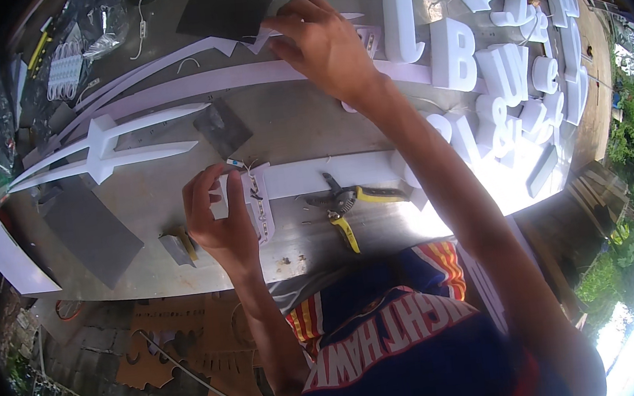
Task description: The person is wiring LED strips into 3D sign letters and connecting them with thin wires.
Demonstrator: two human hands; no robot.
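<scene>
My left hand (220, 220) is curled at the near part of the metal table, with a white piece (218, 200) between thumb and fingers. This appears to be part of the shallow letter shell (263, 211) beside it, which has a row of LED modules inside. A small LED module (234, 162) with thin wires sits just above my thumb tip. Farther off, my right hand (316, 43) is bent over the zigzag end of a thin white strip (194, 54), its thumb and forefinger closed about it. The palm side of that hand is hidden.
Yellow-handled wire strippers (342, 203) lie near the table's front edge. White block letters (453, 56) crowd the right side. A spiky white shape (102, 149), dark sheets (95, 233) and a coiled LED string (65, 70) occupy the left. A black sheet (231, 6) lies at the back.
</scene>
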